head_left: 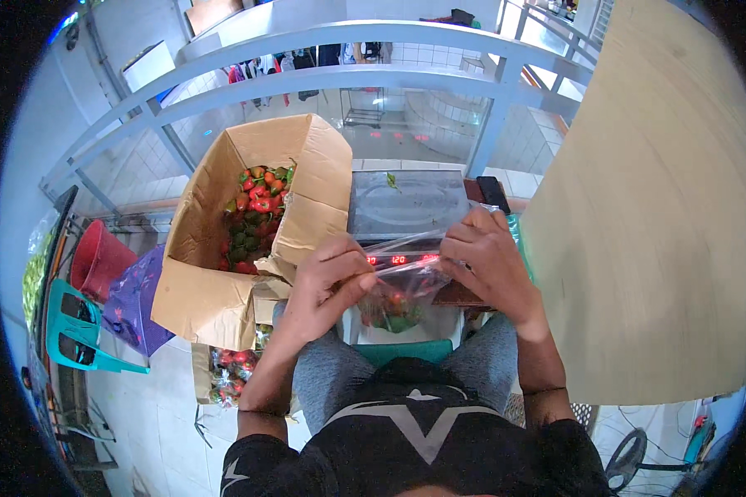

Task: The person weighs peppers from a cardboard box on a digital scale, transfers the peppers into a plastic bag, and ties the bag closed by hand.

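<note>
A clear plastic bag (394, 308) with red and green peppers in its bottom hangs between my hands, above my lap. My left hand (333, 280) is closed on one side of the bag's mouth, thumb against the fingers. On the opposite side, my right hand (486, 258) pinches the film, which is stretched taut between both hands. Behind the bag is a weighing scale (408, 203) with a grey metal platform and a red lit display, partly covered by the film. A small green leaf (392, 180) lies on the platform.
An open cardboard box (315, 195) of red and green peppers (261, 199) stands left of the scale. Bagged peppers (230, 373) sit below it. A dark phone (494, 193) lies right of the scale. A tan board (646, 232) fills the right side; a railing (331, 80) runs behind.
</note>
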A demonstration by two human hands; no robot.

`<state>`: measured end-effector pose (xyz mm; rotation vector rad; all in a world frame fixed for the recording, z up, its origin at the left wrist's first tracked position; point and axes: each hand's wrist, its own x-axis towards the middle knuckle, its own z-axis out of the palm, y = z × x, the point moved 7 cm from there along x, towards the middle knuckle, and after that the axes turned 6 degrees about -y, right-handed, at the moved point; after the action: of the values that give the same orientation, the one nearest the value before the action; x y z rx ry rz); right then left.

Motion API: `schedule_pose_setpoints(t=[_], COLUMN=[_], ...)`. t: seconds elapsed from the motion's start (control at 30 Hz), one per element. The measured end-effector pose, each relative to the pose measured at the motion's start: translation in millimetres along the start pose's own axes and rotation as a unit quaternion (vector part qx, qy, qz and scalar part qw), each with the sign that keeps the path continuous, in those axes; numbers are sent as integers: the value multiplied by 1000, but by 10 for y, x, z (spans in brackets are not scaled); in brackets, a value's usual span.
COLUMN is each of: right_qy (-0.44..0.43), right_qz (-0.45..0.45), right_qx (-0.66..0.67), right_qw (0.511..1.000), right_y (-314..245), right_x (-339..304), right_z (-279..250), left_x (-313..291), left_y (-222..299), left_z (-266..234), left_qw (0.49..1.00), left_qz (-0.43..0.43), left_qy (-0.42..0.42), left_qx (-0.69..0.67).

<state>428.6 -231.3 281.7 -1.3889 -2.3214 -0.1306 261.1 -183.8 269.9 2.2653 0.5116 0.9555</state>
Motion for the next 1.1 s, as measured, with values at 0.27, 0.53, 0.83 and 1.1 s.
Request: schedule_pose_setpoints(t=[0.27,0.53,0.83,1.1], right_qy=[-28,36,105,61], right_qz=[-6,31,70,51], right_qx=[63,426,219,230], right_qw=[998,904,968,970], right_y=[138,278,213,147], right_x=[-69,-113,-114,-143], right_z=[-94,-139,-303,-185], left_x=[-31,2,87,55], left_y=[-214,-57,216,44], left_z=[1,-65,-148,-118], left_qw=[995,999,997,994], left_qz=[-10,-17,65,28], left_qy=[7,5,23,-18], left_qx=[-103,-39,20,105])
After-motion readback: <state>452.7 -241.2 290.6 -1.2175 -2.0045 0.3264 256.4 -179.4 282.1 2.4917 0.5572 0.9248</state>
